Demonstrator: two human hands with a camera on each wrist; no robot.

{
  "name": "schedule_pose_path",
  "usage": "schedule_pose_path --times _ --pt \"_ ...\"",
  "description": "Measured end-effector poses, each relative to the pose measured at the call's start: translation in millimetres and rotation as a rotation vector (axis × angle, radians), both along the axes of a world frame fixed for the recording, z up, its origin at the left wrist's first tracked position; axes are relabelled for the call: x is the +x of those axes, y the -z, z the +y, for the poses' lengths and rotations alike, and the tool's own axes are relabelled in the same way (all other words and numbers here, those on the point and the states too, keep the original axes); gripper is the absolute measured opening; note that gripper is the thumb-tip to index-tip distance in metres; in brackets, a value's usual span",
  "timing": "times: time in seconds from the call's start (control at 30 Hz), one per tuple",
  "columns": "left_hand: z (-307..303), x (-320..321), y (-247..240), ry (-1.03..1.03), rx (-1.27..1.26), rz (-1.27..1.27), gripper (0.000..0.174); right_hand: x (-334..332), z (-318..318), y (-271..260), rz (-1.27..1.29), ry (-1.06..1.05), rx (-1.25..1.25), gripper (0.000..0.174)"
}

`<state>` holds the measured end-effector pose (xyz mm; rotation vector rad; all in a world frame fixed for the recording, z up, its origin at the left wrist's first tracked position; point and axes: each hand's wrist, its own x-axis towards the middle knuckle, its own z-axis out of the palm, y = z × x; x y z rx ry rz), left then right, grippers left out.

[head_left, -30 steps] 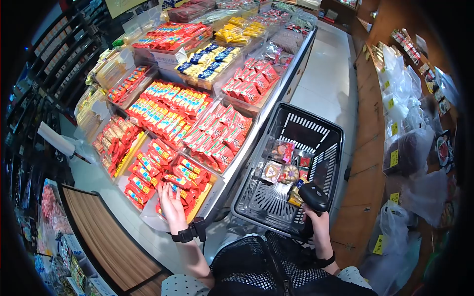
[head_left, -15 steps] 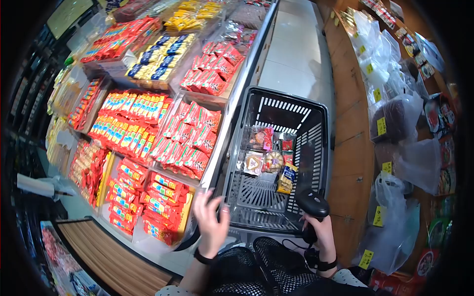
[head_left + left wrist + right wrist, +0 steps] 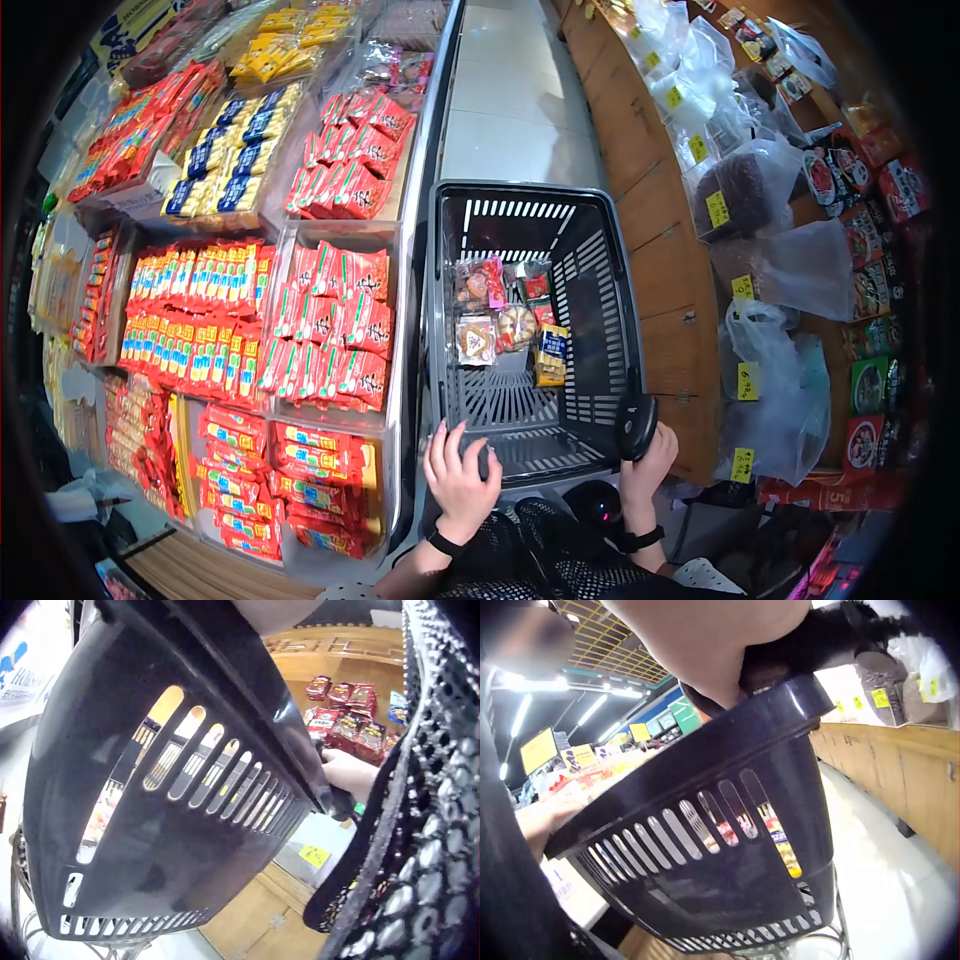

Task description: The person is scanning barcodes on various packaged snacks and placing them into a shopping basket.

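A black shopping basket [image 3: 612,300] stands in front of the person, with several wrapped snacks lying in it. Among them are a round cookie pack [image 3: 516,327] and a yellow-and-blue packet [image 3: 551,355]. The left hand [image 3: 462,485] is at the basket's near left corner, fingers spread and nothing held; in the right wrist view this hand [image 3: 544,825] appears by the rim. At the near right corner, the right hand [image 3: 648,468] grips a black, rounded, handle-like object [image 3: 635,425]. Much of that grip is hidden in the head view.
To the left is a display of bins with red snack packets [image 3: 325,335] and blue-and-cream packets [image 3: 240,150]. Wooden cabinets [image 3: 640,220] with bagged goods [image 3: 775,390] and yellow price tags line the right. A tiled aisle [image 3: 515,90] runs ahead between them.
The left hand has moved from the red packets in the front bin, rightwards to the basket's near left corner. The head view has turned right. The right hand still holds the black object.
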<state>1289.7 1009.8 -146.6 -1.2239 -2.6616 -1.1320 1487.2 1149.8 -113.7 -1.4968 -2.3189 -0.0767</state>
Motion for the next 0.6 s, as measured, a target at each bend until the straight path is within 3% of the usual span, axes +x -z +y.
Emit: schedule_pose_path --times 0.2,0.47,0.6 --pt "4.7 4.9 -2.8 0.126 -0.068 0.049 0.020 -9.9 11.9 27.0 0.137 0.126 0.150 0.045" --pt "21.1 -26.1 -8.9 0.104 -0.077 0.059 0.021 -28.9 17.7 17.4 0.121 -0.105 0.081 0.049" --pt "37.2 -35.7 -12.1 0.112 -0.053 0.053 0.020 -34.2 29.2 22.3 0.111 -0.089 0.087 0.050"
